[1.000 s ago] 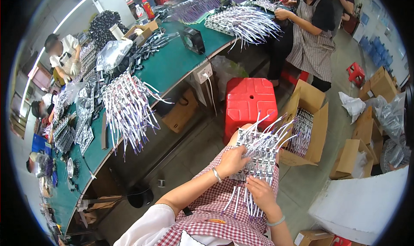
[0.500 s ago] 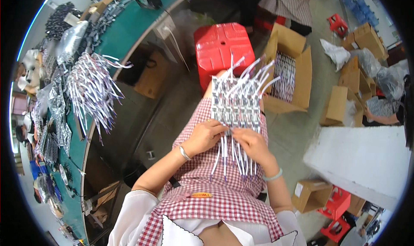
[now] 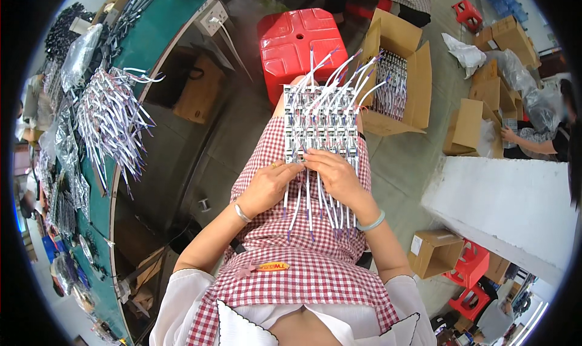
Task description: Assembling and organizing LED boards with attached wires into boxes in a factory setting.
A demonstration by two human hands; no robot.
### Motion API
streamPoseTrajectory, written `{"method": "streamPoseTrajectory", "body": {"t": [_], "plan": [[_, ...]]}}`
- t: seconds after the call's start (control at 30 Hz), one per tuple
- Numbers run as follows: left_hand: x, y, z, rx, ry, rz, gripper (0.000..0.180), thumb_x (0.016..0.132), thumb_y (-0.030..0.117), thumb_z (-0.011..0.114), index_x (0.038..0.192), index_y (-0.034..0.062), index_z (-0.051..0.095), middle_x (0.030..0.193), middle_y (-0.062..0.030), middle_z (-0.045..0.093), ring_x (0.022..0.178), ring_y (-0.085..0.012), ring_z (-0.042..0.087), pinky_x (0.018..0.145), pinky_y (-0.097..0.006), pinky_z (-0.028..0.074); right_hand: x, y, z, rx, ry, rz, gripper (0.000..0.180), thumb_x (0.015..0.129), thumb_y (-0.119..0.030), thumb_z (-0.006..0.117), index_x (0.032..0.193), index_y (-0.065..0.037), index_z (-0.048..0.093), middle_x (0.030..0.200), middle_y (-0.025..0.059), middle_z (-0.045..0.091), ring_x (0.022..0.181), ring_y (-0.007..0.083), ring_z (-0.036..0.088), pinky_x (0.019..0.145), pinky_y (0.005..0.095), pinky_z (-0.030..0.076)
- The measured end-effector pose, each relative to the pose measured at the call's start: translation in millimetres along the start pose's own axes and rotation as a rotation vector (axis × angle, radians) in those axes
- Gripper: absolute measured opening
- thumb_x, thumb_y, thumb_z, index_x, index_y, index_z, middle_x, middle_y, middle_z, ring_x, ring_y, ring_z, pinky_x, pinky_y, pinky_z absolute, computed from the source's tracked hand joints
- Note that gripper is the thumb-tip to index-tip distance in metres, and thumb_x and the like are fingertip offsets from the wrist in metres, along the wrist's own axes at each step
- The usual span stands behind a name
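Observation:
On my lap, over a red-and-white checked apron (image 3: 303, 273), lies a panel of small boards (image 3: 320, 128) set in rows. Thin white wires (image 3: 330, 76) with purplish tips stick out past its far edge, and more white wires (image 3: 310, 206) hang over the near edge. My left hand (image 3: 271, 185) is closed, thumb and fingers pinched at the near edge of the panel. My right hand (image 3: 336, 175) has its fingers together, bent over the near rows beside the left fingertips. Both sets of fingertips nearly meet; any small part between them is hidden.
A red plastic stool (image 3: 300, 40) stands just beyond my knees. Right of it, an open cardboard box (image 3: 418, 73) holds similar wired panels (image 3: 391, 82). On the left, a green workbench (image 3: 145, 40) carries a heap of white wires (image 3: 112, 119). Another person's arm (image 3: 533, 145) shows at right.
The view has shifted, so everything appears higher and slightly left. My right fingertips have moved left and farther onto the panel, close against the left hand, which stays at the near edge.

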State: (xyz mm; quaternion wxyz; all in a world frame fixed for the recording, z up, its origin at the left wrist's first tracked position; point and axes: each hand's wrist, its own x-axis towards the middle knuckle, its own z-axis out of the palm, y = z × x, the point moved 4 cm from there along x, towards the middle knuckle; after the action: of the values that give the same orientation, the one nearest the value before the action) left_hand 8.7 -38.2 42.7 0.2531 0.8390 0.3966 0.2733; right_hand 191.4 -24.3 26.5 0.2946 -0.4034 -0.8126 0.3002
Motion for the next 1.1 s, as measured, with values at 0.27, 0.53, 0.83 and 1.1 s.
{"method": "streamPoseTrajectory", "body": {"t": [0.27,0.53,0.83,1.1], "plan": [[-1.5,12.7,11.6,0.09,-0.095,0.111,0.051,0.074,-0.008,0.062,0.125,-0.0114,0.053,0.095,-0.0171,0.065,0.079,-0.0277,0.061,0.072,-0.036,0.053,-6.9,-6.3,-0.4,-0.124,-0.007,-0.045,0.028,0.087,0.004,0.056,0.11,-0.001,0.071,0.127,0.009,0.067,0.125,0.0258,0.058,0.103,0.0423,0.046],[-1.2,10.7,14.2,-0.012,-0.181,0.002,0.053,0.074,-0.007,0.058,0.126,-0.0097,0.053,0.1,-0.0188,0.064,0.085,-0.0311,0.062,0.077,-0.039,0.053,-7.9,-2.9,1.1,-0.07,-0.005,-0.011,0.029,0.086,0.005,0.056,0.11,-0.001,0.071,0.129,0.0074,0.066,0.128,0.0252,0.056,0.104,0.0423,0.044],[-10.0,11.5,9.0,-0.006,-0.188,-0.035,0.046,0.073,-0.01,0.059,0.119,-0.003,0.057,0.09,-0.0162,0.064,0.073,-0.0301,0.061,0.071,-0.039,0.053,-9.7,1.3,2.6,-0.033,0.005,-0.019,0.029,0.085,0.005,0.058,0.109,-0.002,0.071,0.127,0.008,0.067,0.126,0.0248,0.057,0.101,0.041,0.045],[-27.6,4.4,2.7,-0.248,-0.003,-0.328,0.045,0.087,-0.008,0.05,0.131,0.0008,0.051,0.111,-0.0207,0.064,0.094,-0.0375,0.065,0.082,-0.043,0.054,2.7,-16.9,1.0,-0.041,0.035,0.077,0.028,0.085,0.0,0.061,0.112,-0.003,0.069,0.124,0.0091,0.064,0.119,0.0287,0.057,0.097,0.0404,0.045]]}}
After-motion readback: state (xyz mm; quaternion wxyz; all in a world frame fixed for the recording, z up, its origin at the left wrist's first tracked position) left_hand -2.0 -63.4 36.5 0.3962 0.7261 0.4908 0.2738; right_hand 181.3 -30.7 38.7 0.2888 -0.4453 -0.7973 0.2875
